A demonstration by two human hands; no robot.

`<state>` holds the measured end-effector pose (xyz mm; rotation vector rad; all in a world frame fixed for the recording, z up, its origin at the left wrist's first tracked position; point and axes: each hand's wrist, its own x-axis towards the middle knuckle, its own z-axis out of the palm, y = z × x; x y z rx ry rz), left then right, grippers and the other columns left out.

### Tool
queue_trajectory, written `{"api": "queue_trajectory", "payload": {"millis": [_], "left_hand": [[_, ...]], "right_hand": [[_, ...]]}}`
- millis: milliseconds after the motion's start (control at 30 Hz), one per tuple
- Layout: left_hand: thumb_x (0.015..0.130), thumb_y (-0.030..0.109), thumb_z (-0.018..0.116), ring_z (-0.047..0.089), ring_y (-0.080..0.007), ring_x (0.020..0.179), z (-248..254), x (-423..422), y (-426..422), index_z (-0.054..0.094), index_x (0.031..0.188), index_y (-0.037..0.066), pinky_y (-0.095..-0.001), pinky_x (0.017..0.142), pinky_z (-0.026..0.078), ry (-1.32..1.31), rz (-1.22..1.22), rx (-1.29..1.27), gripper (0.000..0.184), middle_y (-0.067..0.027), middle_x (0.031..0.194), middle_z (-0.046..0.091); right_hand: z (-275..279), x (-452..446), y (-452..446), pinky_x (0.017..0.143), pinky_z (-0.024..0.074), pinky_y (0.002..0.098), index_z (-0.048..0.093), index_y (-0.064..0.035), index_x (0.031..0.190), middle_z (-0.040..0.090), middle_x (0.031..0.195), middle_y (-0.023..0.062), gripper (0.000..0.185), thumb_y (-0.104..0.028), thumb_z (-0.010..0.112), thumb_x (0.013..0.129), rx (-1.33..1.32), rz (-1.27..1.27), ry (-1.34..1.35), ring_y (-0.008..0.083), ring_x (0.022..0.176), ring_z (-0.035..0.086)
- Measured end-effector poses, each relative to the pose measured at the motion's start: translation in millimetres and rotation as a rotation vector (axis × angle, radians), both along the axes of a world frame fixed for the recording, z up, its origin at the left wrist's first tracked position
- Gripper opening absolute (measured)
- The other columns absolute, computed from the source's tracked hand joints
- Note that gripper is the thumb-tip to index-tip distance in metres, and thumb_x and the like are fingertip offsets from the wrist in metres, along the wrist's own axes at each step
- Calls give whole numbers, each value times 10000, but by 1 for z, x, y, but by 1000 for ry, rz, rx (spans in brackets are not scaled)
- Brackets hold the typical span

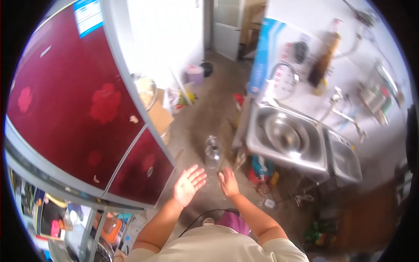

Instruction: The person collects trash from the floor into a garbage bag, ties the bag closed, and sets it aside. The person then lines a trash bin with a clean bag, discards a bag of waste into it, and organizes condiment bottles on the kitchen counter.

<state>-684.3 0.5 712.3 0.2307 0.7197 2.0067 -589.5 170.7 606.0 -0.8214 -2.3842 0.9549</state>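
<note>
My left hand (pixel 189 185) is held out in front of me, palm up, with its fingers spread and nothing in it. Beside it, my right hand (pixel 228 181) is stretched out with the palm turned inward, also holding nothing. The two hands are apart. Just beyond them on the floor stands a clear, shiny container (pixel 213 150), too blurred to name. Neither hand appears to touch anything.
A dark red refrigerator (pixel 65 100) stands on the left. On the right is a steel sink (pixel 257 135) holding a metal basin (pixel 284 131), with a faucet (pixel 336 98) above. Bags and a lilac bucket (pixel 195 74) lie ahead. A doorway (pixel 227 32) opens at the back.
</note>
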Motion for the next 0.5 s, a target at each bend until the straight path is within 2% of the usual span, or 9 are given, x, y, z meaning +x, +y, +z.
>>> {"api": "queue_trajectory", "payload": {"millis": [33,67,167,267,500], "left_hand": [[899,389,386,430,-300,1152,-4,-14,-13,347,1293,45,-425,965,352,49,93,-58,525,-163,1281,411],[893,286,408,465,-282,1113,-8,-26,-25,318,1310,47,-398,930,386,-23,152,-28,489,-155,1253,437],[893,272,411,472,-278,1102,-12,-49,-45,324,1303,46,-394,909,395,-43,254,-74,476,-150,1247,439],[896,247,410,484,-273,1074,-15,-76,-44,334,1291,51,-386,889,401,9,309,-130,447,-134,1238,437],[890,183,448,505,-255,1038,-13,-183,29,356,1264,57,-363,853,415,73,364,-253,406,-117,1218,450]], "right_hand": [[-2,-15,-7,915,381,406,440,25,1190,440,1217,242,485,-290,546,837,38,98,8,380,1117,433],[-4,-30,-12,906,400,381,449,35,1180,450,1207,234,467,-254,565,832,76,192,14,378,1112,439],[-7,-76,-25,894,418,399,510,16,1124,478,1173,245,407,-232,584,810,-140,398,-38,362,1068,491],[7,-116,-27,859,454,367,530,16,1101,504,1139,232,381,-197,605,794,-385,426,-39,327,1015,547],[-1,-228,36,781,497,310,529,9,1099,566,1090,194,362,-115,620,771,-613,460,24,235,936,604]]}}
